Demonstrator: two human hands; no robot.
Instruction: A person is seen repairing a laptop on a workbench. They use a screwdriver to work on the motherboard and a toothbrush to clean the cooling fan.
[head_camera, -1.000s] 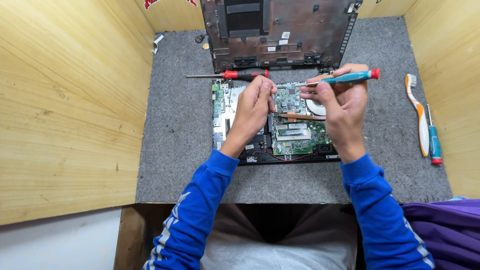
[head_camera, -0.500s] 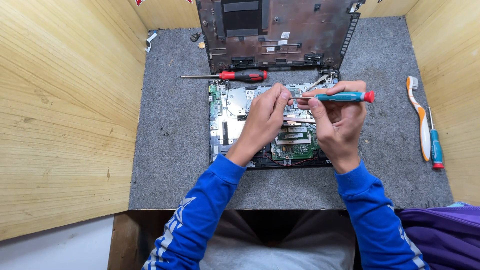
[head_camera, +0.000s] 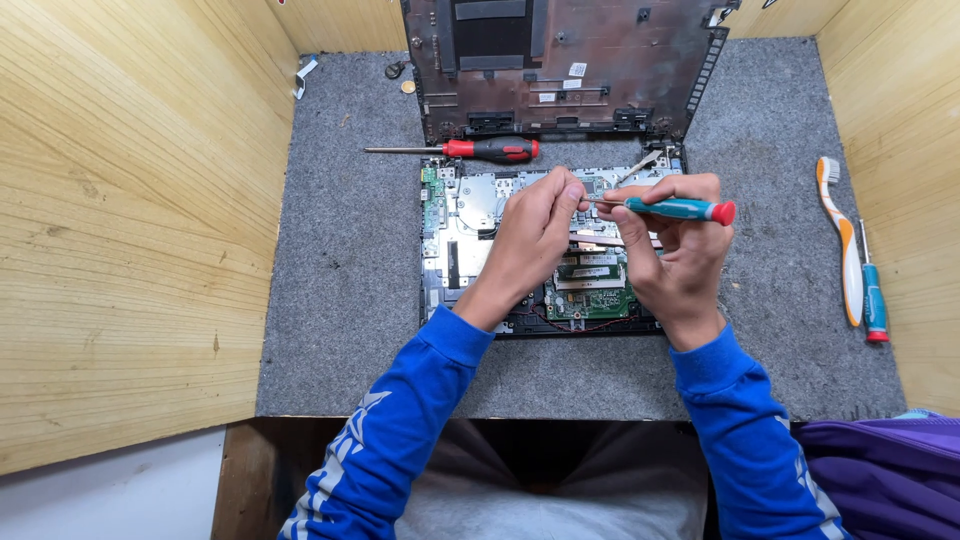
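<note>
On the grey desk mat, a red-handled screwdriver (head_camera: 490, 150) lies far left of the opened laptop (head_camera: 470, 240). The left hand (head_camera: 530, 235) pinches the tip of the teal screwdriver (head_camera: 672, 208), gripped by the right hand (head_camera: 675, 255); seemingly seating a screw, next steadying tip onto the board

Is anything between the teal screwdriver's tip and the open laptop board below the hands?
The left hand pinches the tip of the teal screwdriver, held level by the right hand above the laptop board. Only those fingertips cover the tip; nothing else visibly intervenes.
</note>
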